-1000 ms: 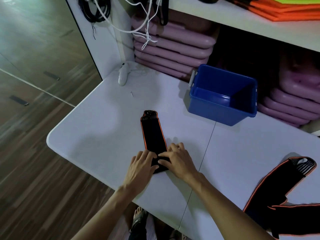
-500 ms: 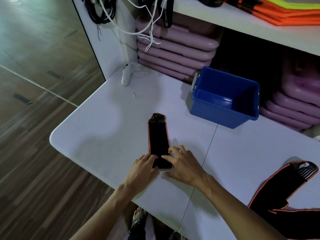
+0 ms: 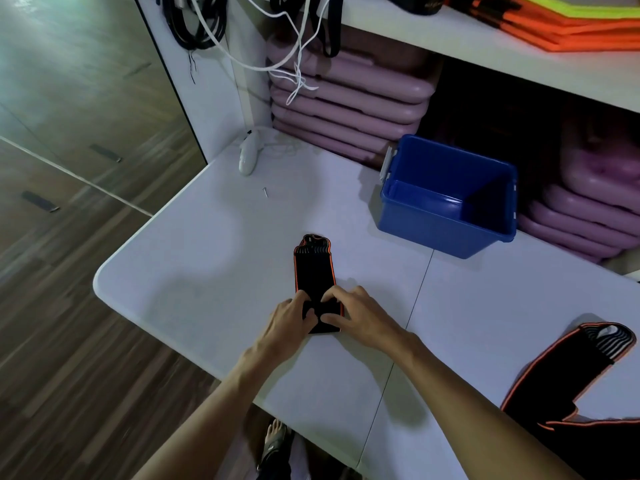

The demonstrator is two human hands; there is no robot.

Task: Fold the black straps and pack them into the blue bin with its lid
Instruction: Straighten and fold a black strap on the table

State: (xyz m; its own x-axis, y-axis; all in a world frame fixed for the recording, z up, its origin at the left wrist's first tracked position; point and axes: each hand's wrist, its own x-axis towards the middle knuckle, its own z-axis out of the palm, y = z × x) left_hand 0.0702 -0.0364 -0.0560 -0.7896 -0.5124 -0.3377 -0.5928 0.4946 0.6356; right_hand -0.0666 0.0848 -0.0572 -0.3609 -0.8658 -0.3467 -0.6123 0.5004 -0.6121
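Black strap under both hands' fingers

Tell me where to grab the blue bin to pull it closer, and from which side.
Take the blue bin by its near rim, from the person's side. It stands open with no lid on, so fingers can hook over that edge. The white latch at its left end looks too small for a grip.

— What sits at the back of the white table?
— A white handheld device, a small screw near it.
— Behind?
— Stacked pink boards, dangling white cords, orange mats on the shelf.
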